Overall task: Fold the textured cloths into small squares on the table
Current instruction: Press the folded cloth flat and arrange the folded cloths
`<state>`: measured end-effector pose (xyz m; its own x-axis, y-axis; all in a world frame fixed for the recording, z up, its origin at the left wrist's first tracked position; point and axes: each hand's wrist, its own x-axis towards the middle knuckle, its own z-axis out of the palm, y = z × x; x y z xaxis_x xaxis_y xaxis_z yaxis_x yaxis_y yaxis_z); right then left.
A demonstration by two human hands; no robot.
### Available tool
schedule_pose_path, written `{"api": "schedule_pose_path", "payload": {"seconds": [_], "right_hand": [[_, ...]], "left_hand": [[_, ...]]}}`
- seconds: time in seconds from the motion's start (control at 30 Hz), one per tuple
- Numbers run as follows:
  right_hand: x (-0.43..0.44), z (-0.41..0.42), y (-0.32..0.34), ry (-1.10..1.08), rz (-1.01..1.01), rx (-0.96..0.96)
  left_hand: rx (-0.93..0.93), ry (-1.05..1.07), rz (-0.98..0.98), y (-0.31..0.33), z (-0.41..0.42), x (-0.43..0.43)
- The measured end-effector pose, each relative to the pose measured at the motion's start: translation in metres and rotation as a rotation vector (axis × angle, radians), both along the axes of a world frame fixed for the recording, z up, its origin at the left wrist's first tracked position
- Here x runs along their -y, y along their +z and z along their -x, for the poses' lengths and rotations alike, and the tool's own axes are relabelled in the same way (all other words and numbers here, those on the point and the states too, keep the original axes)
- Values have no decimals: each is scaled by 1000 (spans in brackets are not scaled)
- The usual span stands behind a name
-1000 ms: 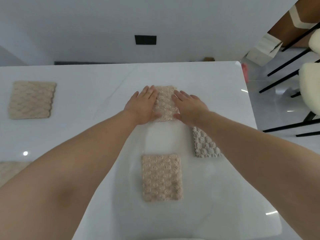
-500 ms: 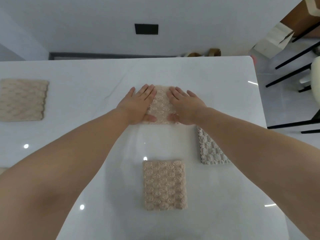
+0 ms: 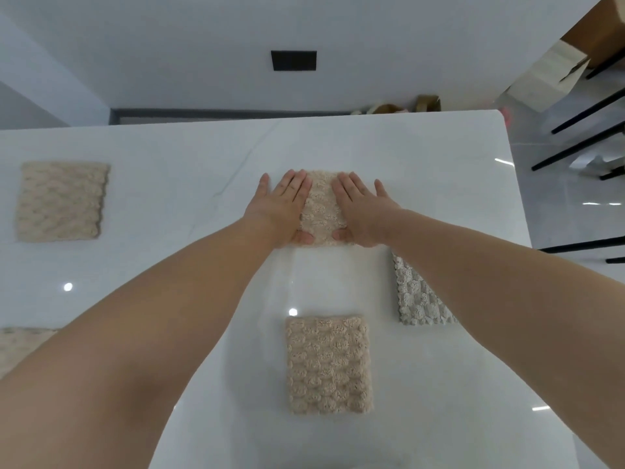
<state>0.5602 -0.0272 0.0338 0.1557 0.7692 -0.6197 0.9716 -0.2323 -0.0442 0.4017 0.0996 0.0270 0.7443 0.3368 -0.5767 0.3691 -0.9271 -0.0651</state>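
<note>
A folded beige textured cloth (image 3: pixel 321 211) lies at the middle of the white table (image 3: pixel 422 170). My left hand (image 3: pixel 280 208) presses flat on its left side, and my right hand (image 3: pixel 362 211) presses flat on its right side, thumbs at its near edge. Fingers of both hands are spread, and neither hand grips anything. Nearer to me lies a second folded beige cloth (image 3: pixel 328 365). A folded grey-white cloth (image 3: pixel 419 296) sits to the right, partly under my right forearm. A larger beige cloth (image 3: pixel 61 201) lies far left. Another beige cloth (image 3: pixel 17 346) shows at the left edge, behind my left arm.
The table's right edge (image 3: pixel 521 204) drops to a glossy floor with black chair legs (image 3: pixel 581 143). A cardboard box (image 3: pixel 554 79) stands at the back right. Small items (image 3: pixel 406 106) lie on the floor beyond the table's far edge, before the white wall.
Both hands stay pressed on the middle cloth. Their fingers have spread slightly wider over its sides. The view has tilted, so the cloths sit a little lower in frame.
</note>
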Motion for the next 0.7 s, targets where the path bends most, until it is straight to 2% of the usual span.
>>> {"api": "schedule_pose_path", "payload": {"seconds": [0.1,0.27,0.53,0.7], "right_hand": [[-10,-1,11,-13,-14,7],[7,2,36,0,-77,59],[72,2,73,-86,-170,9],[102,7,103,-127,-226,12]], "left_hand": [[-113,-3,-54,21,-20,8],[-75,60,-55,53,-22,17],[282,267,162,80,30,65],[418,290,185,107,38,108]]}}
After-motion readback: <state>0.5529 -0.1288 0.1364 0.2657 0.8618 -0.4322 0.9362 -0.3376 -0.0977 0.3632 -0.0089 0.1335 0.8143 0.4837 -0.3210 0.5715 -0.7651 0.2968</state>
